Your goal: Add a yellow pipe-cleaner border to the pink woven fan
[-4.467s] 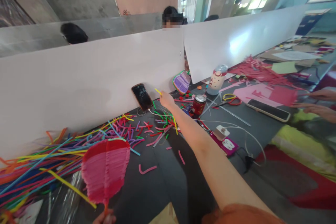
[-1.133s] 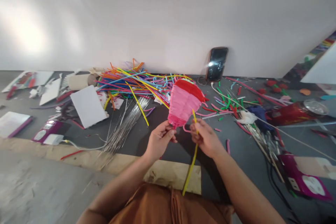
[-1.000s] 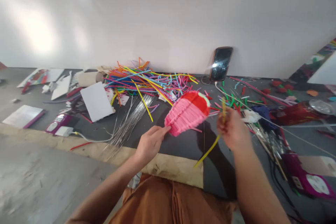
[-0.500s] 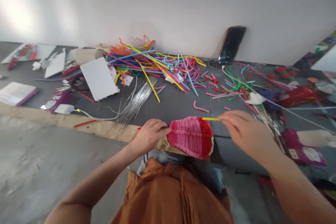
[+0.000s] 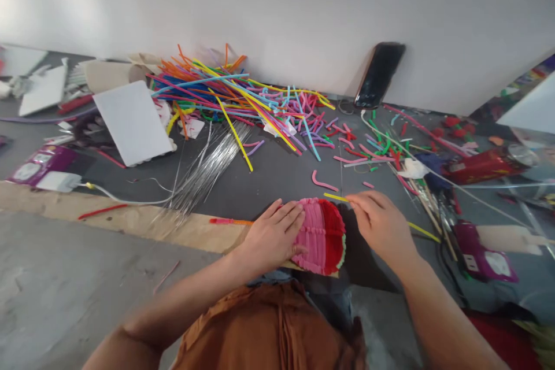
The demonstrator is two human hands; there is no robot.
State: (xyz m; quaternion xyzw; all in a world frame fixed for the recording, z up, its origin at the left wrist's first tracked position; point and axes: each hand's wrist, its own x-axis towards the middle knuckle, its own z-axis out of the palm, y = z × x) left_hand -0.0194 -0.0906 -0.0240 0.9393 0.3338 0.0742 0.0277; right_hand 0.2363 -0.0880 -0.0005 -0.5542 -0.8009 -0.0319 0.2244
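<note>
A craft piece (image 5: 312, 237) covered in rows of pink and red pipe cleaner, with a pale green edge at its right end, lies at the near table edge. My left hand (image 5: 277, 231) rests spread and flat over its left part, hiding that part. My right hand (image 5: 381, 225) pinches a yellow pipe cleaner (image 5: 335, 197). One end points left just above the red band, and a yellow length shows behind the hand to the right. Whether its tip touches the piece I cannot tell. A red-and-orange stick (image 5: 223, 221) lies left of my left hand.
Behind is a heap of coloured pipe cleaners (image 5: 243, 92), beside thin silver wires (image 5: 208, 162) and a white card (image 5: 133, 121). A phone (image 5: 380, 76) leans on the wall. Cut pieces, a red can (image 5: 481, 167) and a white cable (image 5: 459, 179) lie right.
My left hand has slid further over the pink rows and flattened there. My right hand, still pinching the yellow pipe cleaner, has shifted left. The whole view has turned slightly right.
</note>
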